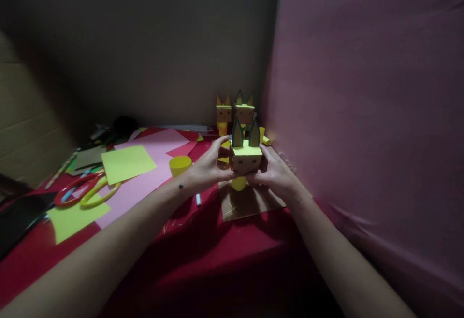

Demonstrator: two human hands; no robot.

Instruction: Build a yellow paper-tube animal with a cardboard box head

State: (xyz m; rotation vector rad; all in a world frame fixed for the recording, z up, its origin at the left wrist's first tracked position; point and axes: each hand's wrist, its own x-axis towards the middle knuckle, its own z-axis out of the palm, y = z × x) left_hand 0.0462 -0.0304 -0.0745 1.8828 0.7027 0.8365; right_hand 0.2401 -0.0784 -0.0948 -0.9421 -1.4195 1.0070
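Observation:
Between my two hands is a small cardboard animal head (246, 162), a box with a yellow top, two upright green-edged ears and drawn eyes. My left hand (208, 166) grips its left side, thumb low near the bottom edge. On the opposite side my right hand (277, 175) holds it, fingers curled against the box. Beneath the head shows a short yellow paper tube (239, 183), over a brown cardboard sheet (250, 205). Whether head and tube are joined I cannot tell.
Behind stand two similar cardboard figures, a left one (224, 113) and a right one (244, 113). Left lie a yellow cup-like tube (180, 165), pink paper (159, 146), a yellow sheet (128, 163) and red-and-yellow-handled scissors (100, 199). A pink cloth wall (362, 115) rises at right.

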